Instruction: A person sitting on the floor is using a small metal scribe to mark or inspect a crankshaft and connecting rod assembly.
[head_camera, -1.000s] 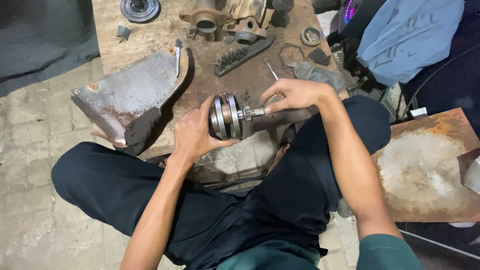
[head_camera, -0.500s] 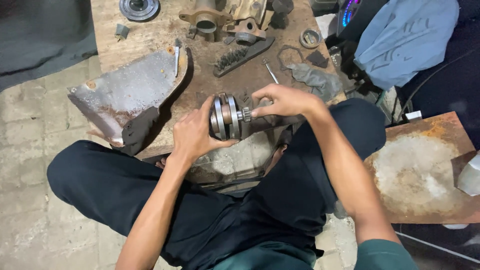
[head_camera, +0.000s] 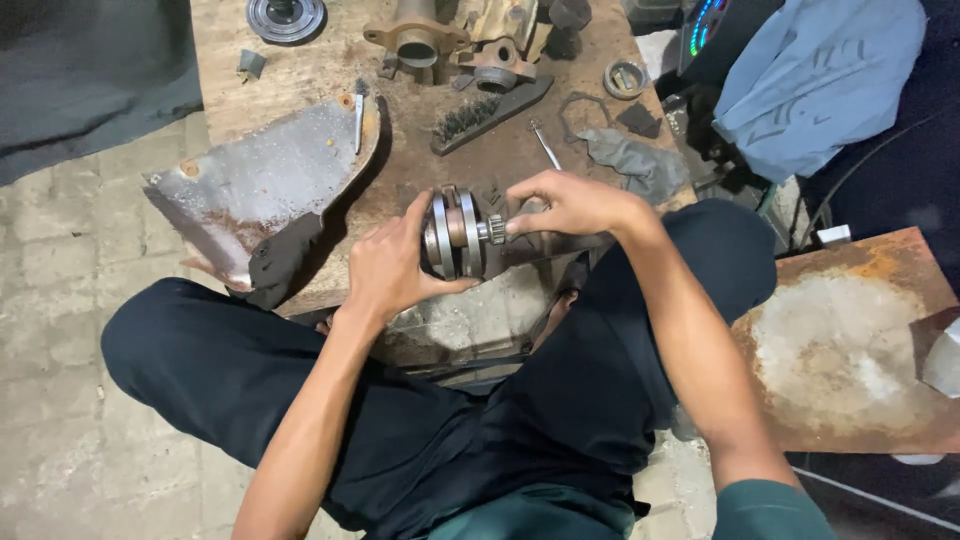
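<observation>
- Left hand (head_camera: 385, 270) gripped the gear (head_camera: 455, 232) above the board's (head_camera: 300, 80) near edge.
- Right hand (head_camera: 565, 203) pinched its splined shaft (head_camera: 495, 230).
- Brush (head_camera: 490, 112) and plate (head_camera: 265, 180) lay apart, leaving room.

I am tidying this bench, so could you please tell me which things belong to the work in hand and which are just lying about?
In hand:
geared shaft assembly, left hand, right hand

Lying about:
wire brush
metal plate
grey rag
blue cloth
</observation>
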